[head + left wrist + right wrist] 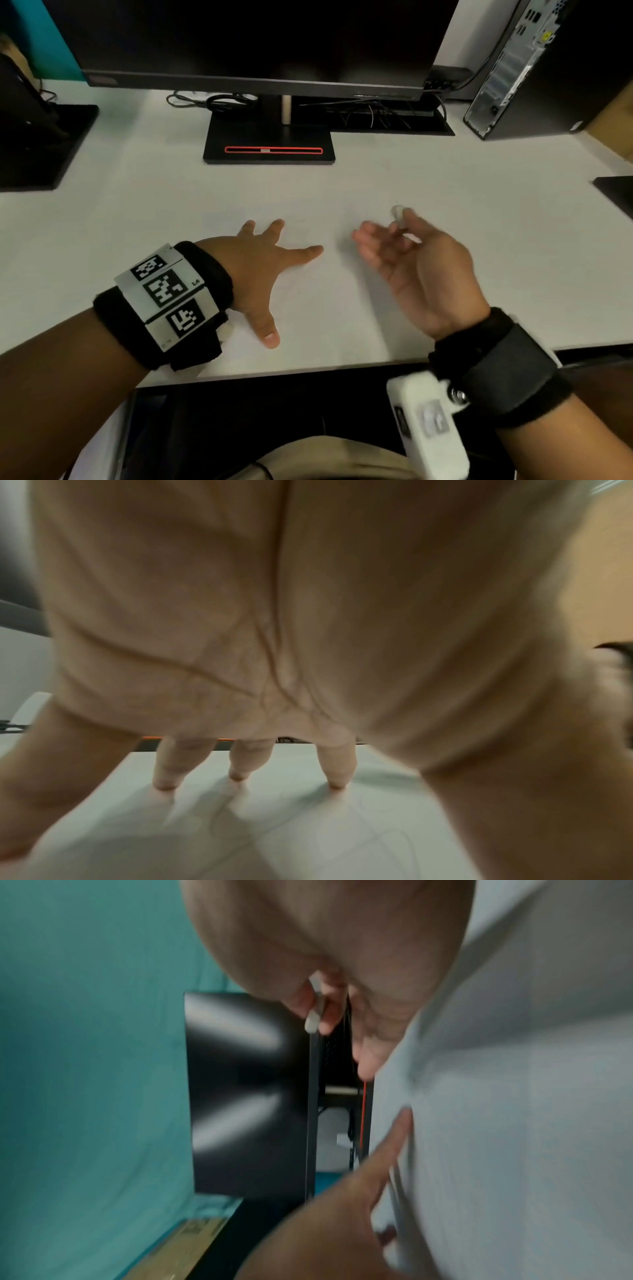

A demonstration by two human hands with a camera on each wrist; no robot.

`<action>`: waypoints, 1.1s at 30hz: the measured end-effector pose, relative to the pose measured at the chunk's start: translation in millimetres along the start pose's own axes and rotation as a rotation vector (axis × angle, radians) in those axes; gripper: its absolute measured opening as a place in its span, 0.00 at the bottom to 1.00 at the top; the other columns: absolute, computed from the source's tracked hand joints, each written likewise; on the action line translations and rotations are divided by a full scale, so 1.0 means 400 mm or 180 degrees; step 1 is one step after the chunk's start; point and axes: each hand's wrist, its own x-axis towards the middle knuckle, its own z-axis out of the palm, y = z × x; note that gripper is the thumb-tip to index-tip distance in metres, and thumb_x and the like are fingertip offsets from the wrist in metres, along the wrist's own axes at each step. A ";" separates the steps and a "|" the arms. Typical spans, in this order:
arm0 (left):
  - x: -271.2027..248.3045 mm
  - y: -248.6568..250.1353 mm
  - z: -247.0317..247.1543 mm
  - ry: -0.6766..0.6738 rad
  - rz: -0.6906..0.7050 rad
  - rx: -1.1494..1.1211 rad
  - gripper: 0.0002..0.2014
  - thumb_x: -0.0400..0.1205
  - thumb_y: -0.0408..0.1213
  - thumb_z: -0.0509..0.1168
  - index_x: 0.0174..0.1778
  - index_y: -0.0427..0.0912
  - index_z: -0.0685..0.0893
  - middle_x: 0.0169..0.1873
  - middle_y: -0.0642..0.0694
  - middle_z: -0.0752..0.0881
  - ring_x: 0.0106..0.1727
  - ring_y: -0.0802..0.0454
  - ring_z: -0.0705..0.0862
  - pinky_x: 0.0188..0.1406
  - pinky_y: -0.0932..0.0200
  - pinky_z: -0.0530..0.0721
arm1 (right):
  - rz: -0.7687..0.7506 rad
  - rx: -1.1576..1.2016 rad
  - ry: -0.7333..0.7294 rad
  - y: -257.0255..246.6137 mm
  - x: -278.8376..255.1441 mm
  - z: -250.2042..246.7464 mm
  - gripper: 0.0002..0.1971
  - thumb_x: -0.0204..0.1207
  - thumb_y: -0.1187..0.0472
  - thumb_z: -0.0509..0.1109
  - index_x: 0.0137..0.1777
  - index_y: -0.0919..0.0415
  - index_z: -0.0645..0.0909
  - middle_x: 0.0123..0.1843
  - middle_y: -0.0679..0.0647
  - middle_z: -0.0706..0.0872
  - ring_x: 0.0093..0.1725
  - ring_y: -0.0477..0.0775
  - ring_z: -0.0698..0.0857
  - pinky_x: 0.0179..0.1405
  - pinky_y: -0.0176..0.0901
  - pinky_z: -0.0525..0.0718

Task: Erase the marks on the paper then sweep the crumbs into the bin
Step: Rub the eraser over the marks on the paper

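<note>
A white sheet of paper (318, 308) lies on the white desk (137, 205); its edges are hard to tell apart from the desk. Faint pencil lines show on the paper (359, 831) in the left wrist view. My left hand (263, 263) lies flat on the sheet with its fingers (337, 775) spread and pressing down. My right hand (404, 246) hovers just right of it, palm turned left. It pinches a small white eraser (398, 215) between thumb and forefinger, also seen as the eraser (313, 1018) in the right wrist view. No bin or crumbs show.
A dark monitor (260, 41) stands at the back on a black base (270, 150), with cables behind it. A PC tower (520, 68) stands at the back right and another black base (44, 147) at the left. The desk's front edge (308, 371) runs near my wrists.
</note>
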 end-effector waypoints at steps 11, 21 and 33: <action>-0.007 0.008 0.009 -0.0052 0.0028 -0.0019 0.72 0.59 0.59 0.85 0.77 0.80 0.28 0.84 0.50 0.24 0.84 0.35 0.27 0.81 0.26 0.58 | -0.0075 -0.0560 0.0375 -0.049 0.045 -0.022 0.08 0.88 0.60 0.66 0.48 0.62 0.80 0.47 0.64 0.88 0.40 0.60 0.92 0.36 0.47 0.93; -0.004 0.008 0.012 0.0065 -0.0025 -0.0032 0.80 0.55 0.60 0.86 0.76 0.69 0.18 0.85 0.49 0.27 0.85 0.35 0.30 0.82 0.28 0.57 | 0.1106 -0.3185 -0.1050 0.005 -0.013 0.016 0.13 0.87 0.56 0.69 0.42 0.62 0.80 0.39 0.62 0.90 0.28 0.54 0.88 0.23 0.40 0.85; -0.004 0.008 0.011 0.0073 0.0039 0.0028 0.79 0.56 0.60 0.86 0.78 0.68 0.20 0.85 0.48 0.27 0.85 0.34 0.31 0.82 0.28 0.57 | 0.0046 -0.5525 -0.1639 0.034 -0.055 0.028 0.22 0.86 0.49 0.64 0.42 0.68 0.86 0.26 0.49 0.85 0.25 0.42 0.78 0.33 0.35 0.77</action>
